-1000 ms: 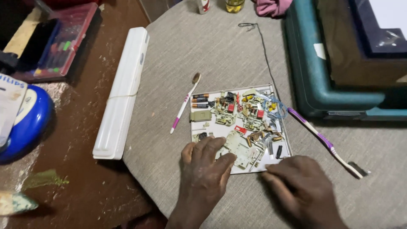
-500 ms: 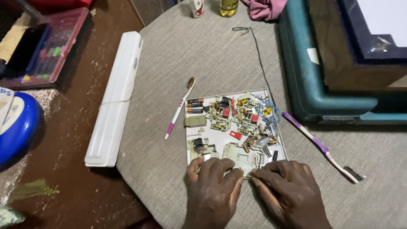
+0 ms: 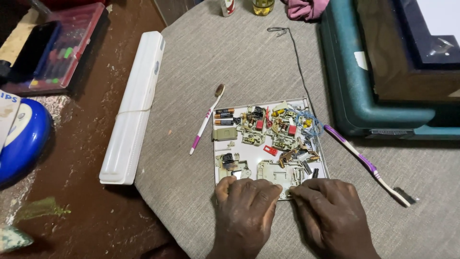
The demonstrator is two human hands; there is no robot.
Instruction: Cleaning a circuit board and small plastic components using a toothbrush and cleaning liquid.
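A white tray (image 3: 249,154) lies on a grey cloth-covered surface (image 3: 230,62), holding several small electrical parts: beige plastic housings, red pieces, blue wire and three batteries (image 3: 224,116). My left hand (image 3: 244,213) and my right hand (image 3: 330,213) sit side by side at the tray's near edge, fingers curled. Their fingertips meet on a beige plastic part (image 3: 278,173) at that edge. How firmly they grip it is hidden by the fingers.
A pink-and-white toothbrush (image 3: 203,125) lies left of the tray, a purple one (image 3: 359,160) to its right. A long white case (image 3: 134,110) sits on the left edge. A teal box (image 3: 354,81) is at the back right, a thin cable (image 3: 299,62) beside it. A blue round object (image 3: 21,139) is at far left.
My hands have drawn together from apart to meet at the tray's near edge. The left hand slid back off the parts; the right moved left onto the tray.
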